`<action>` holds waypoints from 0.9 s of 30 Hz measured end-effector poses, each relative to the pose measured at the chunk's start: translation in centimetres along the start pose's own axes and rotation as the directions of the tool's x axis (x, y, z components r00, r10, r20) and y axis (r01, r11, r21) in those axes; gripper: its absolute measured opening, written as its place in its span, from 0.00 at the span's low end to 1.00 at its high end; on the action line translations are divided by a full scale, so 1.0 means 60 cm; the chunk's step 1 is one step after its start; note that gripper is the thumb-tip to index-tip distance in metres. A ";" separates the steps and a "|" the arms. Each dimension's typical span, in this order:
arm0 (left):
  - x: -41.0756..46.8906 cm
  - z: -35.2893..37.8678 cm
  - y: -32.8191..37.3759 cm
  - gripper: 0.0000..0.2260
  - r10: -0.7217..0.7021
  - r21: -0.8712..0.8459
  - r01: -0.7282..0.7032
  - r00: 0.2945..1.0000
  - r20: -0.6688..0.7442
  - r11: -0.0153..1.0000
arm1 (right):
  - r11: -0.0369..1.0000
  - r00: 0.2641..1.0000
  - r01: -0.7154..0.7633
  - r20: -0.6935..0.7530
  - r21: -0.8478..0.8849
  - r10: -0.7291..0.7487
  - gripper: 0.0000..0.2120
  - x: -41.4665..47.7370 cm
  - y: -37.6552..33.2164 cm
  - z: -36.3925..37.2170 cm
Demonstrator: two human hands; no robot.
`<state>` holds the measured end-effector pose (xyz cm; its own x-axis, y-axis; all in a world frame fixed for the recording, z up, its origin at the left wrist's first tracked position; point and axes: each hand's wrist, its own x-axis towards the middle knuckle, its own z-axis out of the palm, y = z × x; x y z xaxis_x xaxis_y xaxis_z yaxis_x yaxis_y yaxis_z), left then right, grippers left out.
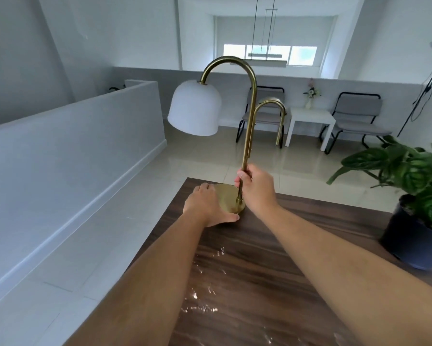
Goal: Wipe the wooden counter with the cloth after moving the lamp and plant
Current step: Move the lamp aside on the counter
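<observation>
The wooden counter [272,283] carried the brass lamp [247,136] at its far left corner, the lamp's round base [228,199] sitting just inside the counter's edge. The stem rose upright from the base and curved over to a white dome shade [194,108] hanging out past the counter's left side. To the right of the lamp, well apart from it, the potted plant [409,186] stood in a dark blue pot at the counter's right edge. Nearer the person than the lamp, pale streaks and specks of residue [205,290] lay across the wood grain. No cloth was in view.

The step in hand looked to be the first one, clearing the lamp off the surface, with the plant not yet shifted and no wiping possible until both were out of the way. The next move probably called for a steady lift with the stem kept upright, since the shade overhung the base and could tip the lamp leftward.

The right hand [256,187] was closed in a fist around the lower stem, just above the base. The left hand [206,204] lay spread and fairly flat against the base's left side, fingers curved along the rim and the thumb tucked at its near edge, bracing rather than gripping.
</observation>
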<state>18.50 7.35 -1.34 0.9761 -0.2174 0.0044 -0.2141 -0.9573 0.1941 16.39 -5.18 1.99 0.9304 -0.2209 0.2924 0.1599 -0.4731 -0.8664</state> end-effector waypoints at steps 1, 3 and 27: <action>0.006 0.005 -0.007 0.51 -0.006 -0.005 0.006 1.000 0.007 1.000 | 1.000 1.000 0.001 -0.004 -0.006 -0.001 0.07 0.004 0.005 0.010; 0.012 0.016 -0.017 0.51 -0.011 -0.023 0.012 1.000 0.008 1.000 | 1.000 1.000 0.004 -0.012 -0.015 -0.005 0.07 0.008 0.015 0.023; -0.069 -0.025 0.031 0.44 0.071 -0.352 -0.065 0.997 0.004 0.934 | 0.995 0.988 -0.097 0.121 0.026 0.093 0.21 -0.051 -0.017 -0.126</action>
<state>14.09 6.73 0.49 0.9582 -0.2858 0.0139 -0.2501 -0.8129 0.5260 10.89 -10.46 5.06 0.9744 -0.1592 0.1589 0.0772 -0.4267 -0.9011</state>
